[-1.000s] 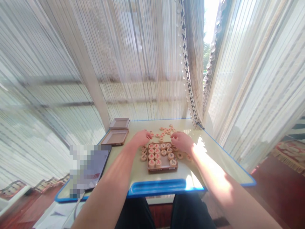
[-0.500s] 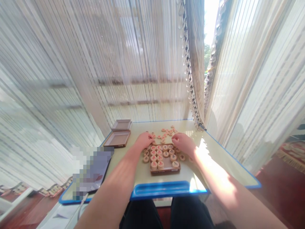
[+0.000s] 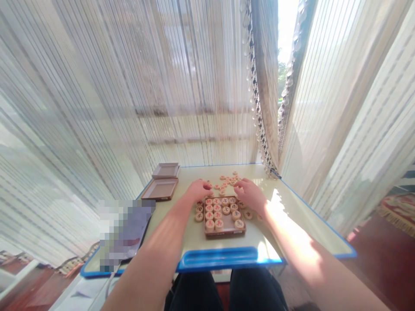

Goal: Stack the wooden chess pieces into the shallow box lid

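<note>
A shallow brown box [image 3: 228, 221] in front of me holds Chinese chess pieces, red-lettered ones in columns at the left and black-lettered ones at the right; part of its floor is bare. Past its far left corner is my left hand [image 3: 198, 190], thumb and index finger apart beside loose pieces. My right hand [image 3: 249, 192] is past the far right corner with its fingers curled inward; what they hold, if anything, is hidden. Between and beyond the hands lie several loose red-lettered pieces [image 3: 222, 192]. Black-lettered pieces [image 3: 199, 217] flank the box, another piece [image 3: 248, 214] being under my right wrist.
Everything stands on a pale, blue-edged table [image 3: 292, 216] with a blue recessed tray [image 3: 223, 255] at its near edge. An open box lid [image 3: 160, 189] and a second shallow box part [image 3: 166, 170] lie at the far left. A dark flat device [image 3: 136, 233], partly blurred, is near my left forearm. String curtains [image 3: 201, 86] hang behind.
My left hand's thumb and index finger have parted slightly. My right hand has shifted only a little. The pieces in the box look the same.
</note>
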